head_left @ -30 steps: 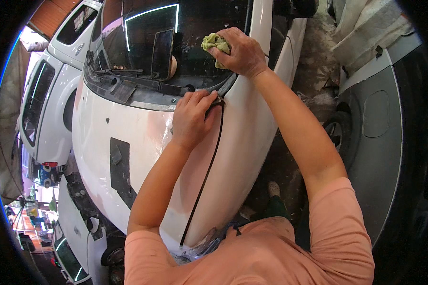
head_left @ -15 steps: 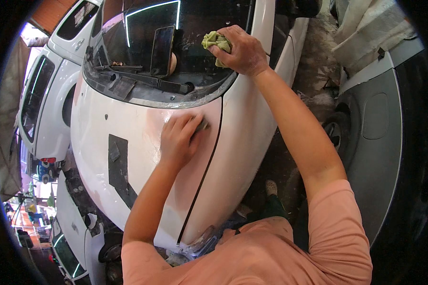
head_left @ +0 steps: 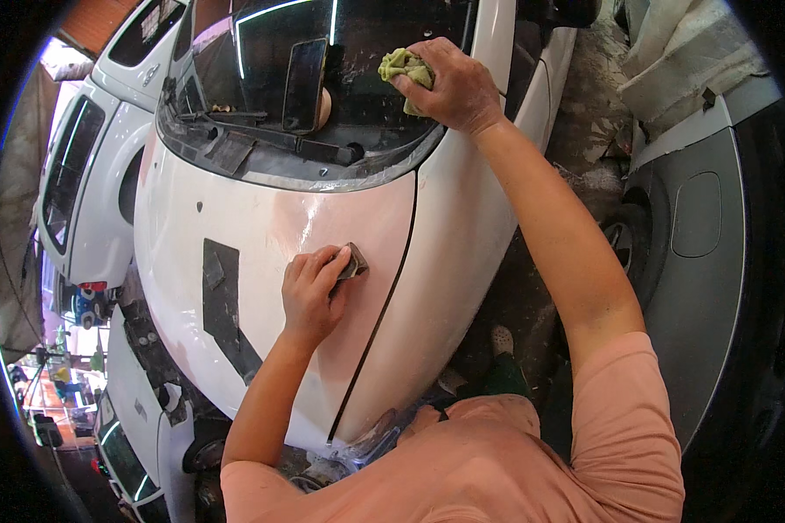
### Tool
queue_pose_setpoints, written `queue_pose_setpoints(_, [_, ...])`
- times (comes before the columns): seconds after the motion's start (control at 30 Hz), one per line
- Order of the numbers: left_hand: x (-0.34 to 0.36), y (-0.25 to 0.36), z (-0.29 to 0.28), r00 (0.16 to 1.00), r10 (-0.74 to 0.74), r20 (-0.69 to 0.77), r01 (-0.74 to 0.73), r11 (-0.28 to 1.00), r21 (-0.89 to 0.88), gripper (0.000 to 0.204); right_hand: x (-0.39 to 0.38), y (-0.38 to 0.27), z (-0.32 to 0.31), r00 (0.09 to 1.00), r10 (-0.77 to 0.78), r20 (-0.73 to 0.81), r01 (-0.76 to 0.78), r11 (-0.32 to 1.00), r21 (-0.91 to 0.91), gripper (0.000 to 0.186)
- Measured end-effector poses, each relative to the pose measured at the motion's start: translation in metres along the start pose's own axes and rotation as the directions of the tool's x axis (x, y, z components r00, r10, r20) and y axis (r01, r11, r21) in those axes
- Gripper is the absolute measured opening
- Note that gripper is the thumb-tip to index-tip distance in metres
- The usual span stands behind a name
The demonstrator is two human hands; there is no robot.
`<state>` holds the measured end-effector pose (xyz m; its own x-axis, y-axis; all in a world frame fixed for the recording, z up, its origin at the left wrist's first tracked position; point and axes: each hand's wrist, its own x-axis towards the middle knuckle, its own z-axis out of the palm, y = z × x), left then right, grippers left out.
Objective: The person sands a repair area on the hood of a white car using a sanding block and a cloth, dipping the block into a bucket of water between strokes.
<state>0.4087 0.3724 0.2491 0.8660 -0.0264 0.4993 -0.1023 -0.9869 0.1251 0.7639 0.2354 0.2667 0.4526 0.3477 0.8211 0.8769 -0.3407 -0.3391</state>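
Observation:
My left hand (head_left: pixel 311 292) is closed round a small dark sanding block (head_left: pixel 353 261), its face against the white car hood (head_left: pixel 262 227). Under and around the block the paint shows pale pink patches, with a wet-looking shine towards the windshield. My right hand (head_left: pixel 460 87) grips a crumpled yellow-green cloth (head_left: pixel 406 68) above the lower windshield (head_left: pixel 371 122), near its right edge. Whether the cloth touches the glass, I cannot tell.
A phone (head_left: pixel 304 87) leans upright at the windshield's base. A dark strip (head_left: pixel 221 279) lies on the hood's left part. Another white car (head_left: pixel 92 174) stands at left, a grey vehicle (head_left: pixel 698 288) at right. Draped pale sheeting (head_left: pixel 685 61) hangs at the far right.
My left hand has drawn the sanding block back along the hood, nearer to me and slightly left. My right hand keeps the cloth in about the same place; the view has shifted slightly.

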Motion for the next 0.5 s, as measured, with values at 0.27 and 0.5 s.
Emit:
queue_pose_setpoints(0.27, [0.097, 0.017, 0.038, 0.998, 0.039, -0.051, -0.042, 0.997, -0.058, 0.045, 0.000, -0.013, 0.011, 0.999, -0.021, 0.025, 0.021, 1.000, -0.007, 0.051])
queue_pose_setpoints(0.5, [0.015, 0.007, 0.007, 0.997, 0.027, 0.077, -0.022, 0.997, -0.074, 0.049, 0.002, -0.004, 0.002, 1.000, -0.004, 0.013, 0.004, 0.999, -0.051, 0.050])
